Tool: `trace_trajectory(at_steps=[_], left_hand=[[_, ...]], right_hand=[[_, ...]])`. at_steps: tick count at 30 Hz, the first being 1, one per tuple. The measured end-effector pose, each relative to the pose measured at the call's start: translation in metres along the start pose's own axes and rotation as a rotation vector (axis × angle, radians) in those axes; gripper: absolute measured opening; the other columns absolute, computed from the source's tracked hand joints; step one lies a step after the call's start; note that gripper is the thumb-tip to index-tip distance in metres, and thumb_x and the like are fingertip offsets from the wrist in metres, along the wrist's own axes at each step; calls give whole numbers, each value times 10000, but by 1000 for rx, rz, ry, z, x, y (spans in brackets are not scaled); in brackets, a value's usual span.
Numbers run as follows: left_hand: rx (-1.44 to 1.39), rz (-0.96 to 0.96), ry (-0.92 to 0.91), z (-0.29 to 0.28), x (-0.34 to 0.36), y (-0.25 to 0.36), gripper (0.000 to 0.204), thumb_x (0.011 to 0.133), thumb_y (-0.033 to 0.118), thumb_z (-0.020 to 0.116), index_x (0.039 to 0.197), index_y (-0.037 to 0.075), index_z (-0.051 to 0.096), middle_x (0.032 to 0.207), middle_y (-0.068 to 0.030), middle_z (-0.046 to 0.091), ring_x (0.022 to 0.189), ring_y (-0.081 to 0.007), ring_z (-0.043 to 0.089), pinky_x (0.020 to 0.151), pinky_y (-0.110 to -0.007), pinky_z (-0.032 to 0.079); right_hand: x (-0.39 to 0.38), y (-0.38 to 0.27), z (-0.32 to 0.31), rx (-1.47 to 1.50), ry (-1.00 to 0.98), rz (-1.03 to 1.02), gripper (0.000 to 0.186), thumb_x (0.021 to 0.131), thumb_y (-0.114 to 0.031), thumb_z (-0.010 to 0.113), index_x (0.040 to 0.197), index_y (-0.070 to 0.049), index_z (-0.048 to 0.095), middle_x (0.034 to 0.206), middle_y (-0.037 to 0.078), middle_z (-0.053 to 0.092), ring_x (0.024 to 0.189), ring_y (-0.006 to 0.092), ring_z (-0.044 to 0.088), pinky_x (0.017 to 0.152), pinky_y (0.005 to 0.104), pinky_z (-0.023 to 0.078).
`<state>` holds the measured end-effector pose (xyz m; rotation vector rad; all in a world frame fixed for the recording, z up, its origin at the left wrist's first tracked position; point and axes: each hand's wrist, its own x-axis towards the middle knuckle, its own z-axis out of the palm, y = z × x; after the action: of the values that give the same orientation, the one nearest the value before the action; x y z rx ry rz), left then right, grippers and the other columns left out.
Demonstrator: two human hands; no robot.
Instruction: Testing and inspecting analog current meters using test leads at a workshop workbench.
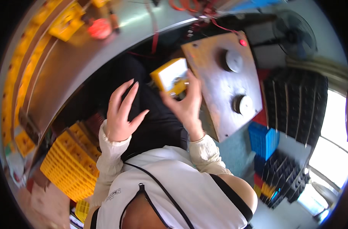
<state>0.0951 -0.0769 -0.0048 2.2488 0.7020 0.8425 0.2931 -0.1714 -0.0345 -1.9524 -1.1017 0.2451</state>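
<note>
Right hand (186, 103) grips yellow box (172, 74) near edge of plate (221, 89); left hand (121, 112) apart.

Metal-topped bench (86, 57) curving across upper left, glare streak on its far end. Standing fan (294, 33) upper right, pale wall (328, 55) behind it. Window (336, 133) at right edge, blown out, daylight coming in. Black racks (296, 103) stacked right; blue crate (261, 140) below-left of them, on greenish floor (235, 152). Yellow crates (68, 164) lower left, reddish-brown floor patch (38, 210) beside.
</note>
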Motion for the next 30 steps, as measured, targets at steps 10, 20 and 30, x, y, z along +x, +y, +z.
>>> trace_trajectory(at_steps=[10,20,30], left_hand=[[229,96,-318,13,31,-6,617,778,140,745,1348,62,523,1179,-118,581,1038,-289,580,932,-390,444],[325,-153,-669,24,12,-17,647,775,228,762,1312,-25,503,1069,-195,612,951,-374,620,842,-428,503],[341,-211,-703,20,17,-25,640,801,212,743,1340,-7,478,1143,-213,590,1023,-408,584,882,-449,480]], right_hand=[[-14,153,-161,-832,486,600,880,656,-497,810,1297,33,521,1229,215,560,1203,367,483,981,480,432],[-16,155,-158,-853,532,503,847,692,-472,796,1288,56,506,1187,230,558,1165,371,508,980,465,427],[-11,147,-152,-937,519,592,850,695,-506,775,1283,49,512,1182,223,569,1180,364,509,1001,481,401]])
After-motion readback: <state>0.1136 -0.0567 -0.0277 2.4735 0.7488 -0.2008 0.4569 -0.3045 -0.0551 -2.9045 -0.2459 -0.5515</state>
